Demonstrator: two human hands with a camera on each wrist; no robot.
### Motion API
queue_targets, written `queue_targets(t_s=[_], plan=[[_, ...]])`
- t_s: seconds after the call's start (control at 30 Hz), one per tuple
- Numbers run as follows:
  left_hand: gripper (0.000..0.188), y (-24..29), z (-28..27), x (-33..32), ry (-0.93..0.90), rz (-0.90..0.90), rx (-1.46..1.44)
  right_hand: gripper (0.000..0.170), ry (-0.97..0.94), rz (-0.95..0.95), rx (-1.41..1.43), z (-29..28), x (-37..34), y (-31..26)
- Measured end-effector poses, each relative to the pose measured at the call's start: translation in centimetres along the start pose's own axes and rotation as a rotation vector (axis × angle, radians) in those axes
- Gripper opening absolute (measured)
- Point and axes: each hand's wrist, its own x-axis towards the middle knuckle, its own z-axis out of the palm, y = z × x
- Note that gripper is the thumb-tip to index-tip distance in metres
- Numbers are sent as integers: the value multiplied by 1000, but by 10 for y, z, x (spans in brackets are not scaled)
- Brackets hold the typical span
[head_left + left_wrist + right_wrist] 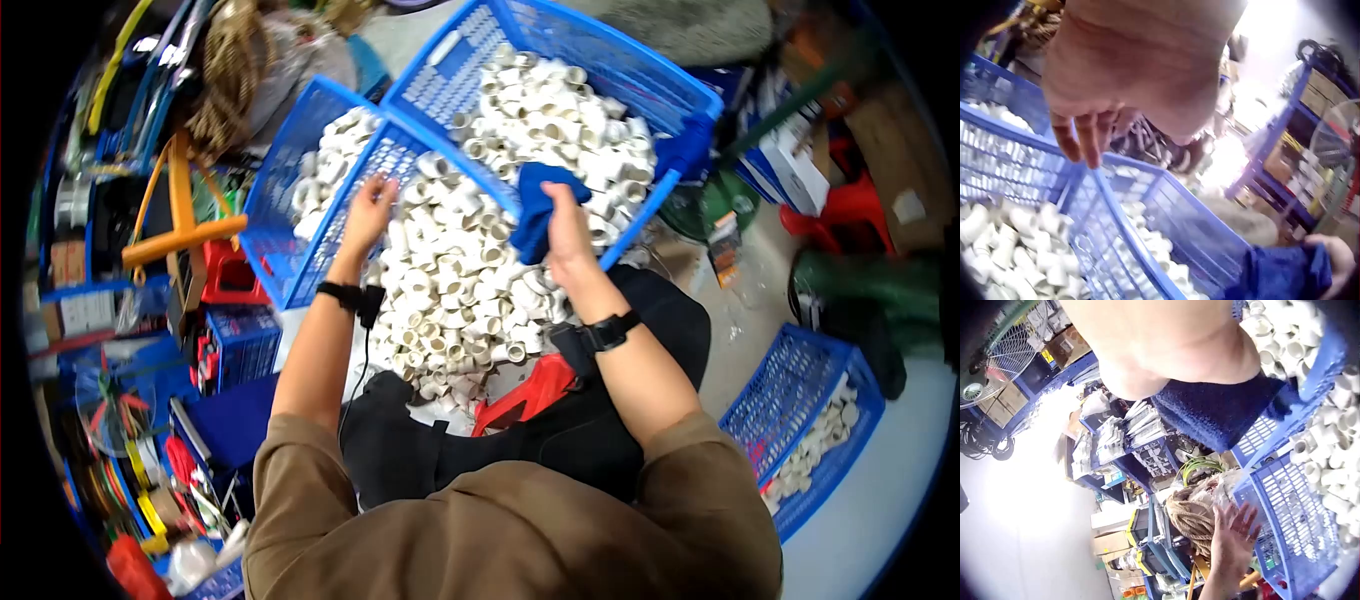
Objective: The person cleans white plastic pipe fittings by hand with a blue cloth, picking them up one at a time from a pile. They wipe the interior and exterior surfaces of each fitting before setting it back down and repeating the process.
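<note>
In the head view my right hand (570, 235) grips a dark blue cloth (535, 212) above the large blue basket (640, 245) of white pipe fittings (560, 115). The cloth (1210, 412) hangs from the right hand (1172, 344) in the right wrist view. My left hand (368, 212) holds nothing and hovers by the rim of the left blue basket (325, 225), its fingers loosely bent. The left wrist view has this hand (1129, 81) over the basket rims (1116, 206). A pile of white fittings (450, 290) lies between my arms.
Another blue basket (820, 480) with fittings stands at the lower right. Red stools (225, 275) (850, 220) are on both sides. Crowded shelves and an orange wooden frame (182, 215) occupy the left; rope (230, 80) lies behind the baskets.
</note>
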Motion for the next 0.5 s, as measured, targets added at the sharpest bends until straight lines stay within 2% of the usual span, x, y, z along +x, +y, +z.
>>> queue_targets(t_s=[0.07, 0.1, 0.13, 0.17, 0.2, 0.23, 0.3, 0.33, 0.37, 0.43, 0.47, 0.5], plan=[[57, 50, 52, -30, -425, 73, -300, 33, -153, 27, 143, -3, -8, -9], [60, 66, 80, -43, -531, 60, -492, 33, -179, 35, 159, -5, -11, -15], [55, 69, 108, -53, -480, -68, -584, 39, -164, -26, -2, -12, -12, -20], [49, 78, 128, -53, -621, -125, -703, 45, -149, -81, -164, -19, -14, -25], [45, 103, 147, -61, -562, -79, -741, 47, -87, -193, -369, -27, -19, -34], [41, 133, 163, -70, -503, -31, -778, 47, 71, -366, -683, -42, -16, -39], [37, 158, 189, -69, -482, -69, -711, 44, 249, -574, -1122, -66, -36, -70], [33, 162, 204, -66, -506, -111, -660, 43, 322, -529, -1129, -86, -37, -75], [41, 167, 224, -68, -438, -24, -694, 43, 392, -484, -1135, -103, -39, -79], [53, 166, 246, -59, -302, 45, -75, 59, 531, -317, -1345, -123, -47, -85], [71, 163, 260, -59, -181, 61, 112, 60, 540, -258, -1390, -129, -50, -88], [80, 161, 270, -63, -45, 279, 309, 61, 548, -199, -1435, -132, -51, -91]])
